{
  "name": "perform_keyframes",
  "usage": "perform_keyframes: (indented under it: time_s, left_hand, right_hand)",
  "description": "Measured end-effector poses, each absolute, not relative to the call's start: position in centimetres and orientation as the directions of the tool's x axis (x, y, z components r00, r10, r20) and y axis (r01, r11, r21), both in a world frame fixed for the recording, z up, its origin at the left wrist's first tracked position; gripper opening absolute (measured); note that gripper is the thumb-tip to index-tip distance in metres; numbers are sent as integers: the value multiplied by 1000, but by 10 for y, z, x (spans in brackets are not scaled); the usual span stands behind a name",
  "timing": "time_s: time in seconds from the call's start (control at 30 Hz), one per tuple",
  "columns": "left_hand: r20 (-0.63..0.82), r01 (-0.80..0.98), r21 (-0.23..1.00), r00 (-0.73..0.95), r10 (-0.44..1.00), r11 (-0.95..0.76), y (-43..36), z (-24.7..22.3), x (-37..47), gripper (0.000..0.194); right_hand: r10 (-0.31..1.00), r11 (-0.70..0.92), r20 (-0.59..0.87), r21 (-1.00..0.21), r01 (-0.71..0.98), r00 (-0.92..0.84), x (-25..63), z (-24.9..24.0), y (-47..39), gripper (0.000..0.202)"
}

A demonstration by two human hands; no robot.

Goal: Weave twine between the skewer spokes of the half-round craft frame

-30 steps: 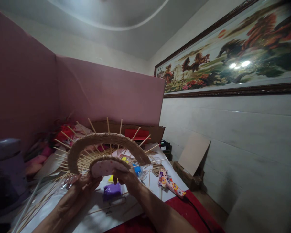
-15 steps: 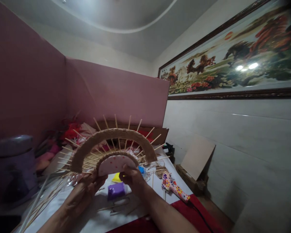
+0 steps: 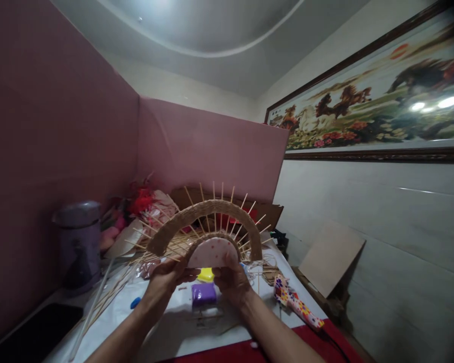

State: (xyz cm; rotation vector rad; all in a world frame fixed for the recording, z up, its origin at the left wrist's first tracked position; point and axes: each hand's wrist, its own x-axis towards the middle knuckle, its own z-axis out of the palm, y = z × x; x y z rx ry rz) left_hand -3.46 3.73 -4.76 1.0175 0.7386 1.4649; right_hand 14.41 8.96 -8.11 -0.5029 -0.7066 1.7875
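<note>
A fan-shaped woven piece (image 3: pixel 208 205) with thin sticks radiating outward is held up above the white table. Its base is a pale half disc (image 3: pixel 214 253) with red dots and a braided edge. My left hand (image 3: pixel 166 280) grips the lower left corner of the half disc, while my right hand (image 3: pixel 232 277) holds its lower right side, thumb on the front face. Beneath the hands lie a purple packet (image 3: pixel 204 294) and a yellow packet (image 3: pixel 206 275).
A flowered glue gun (image 3: pixel 297 302) with a black cord lies at the right, partly over red cloth (image 3: pixel 314 338). Long sticks (image 3: pixel 108 297) and a purple canister (image 3: pixel 79 247) are at the left. Pink panels stand behind.
The view has turned left, so everything sits further right. The woven piece has tilted and now faces the camera more squarely, still in both hands.
</note>
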Motion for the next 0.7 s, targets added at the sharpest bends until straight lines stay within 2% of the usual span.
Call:
perform_keyframes:
  time_s: [0.2, 0.7]
  left_hand:
    - [233, -418, 884, 8, 973, -208, 36, -51, -33, 27]
    - [263, -360, 904, 47, 964, -230, 35, -51, -33, 25]
  right_hand:
    - [939, -267, 7, -615, -742, -344, 145, -80, 88, 35]
    - [943, -262, -7, -630, -731, -332, 146, -84, 90, 34]
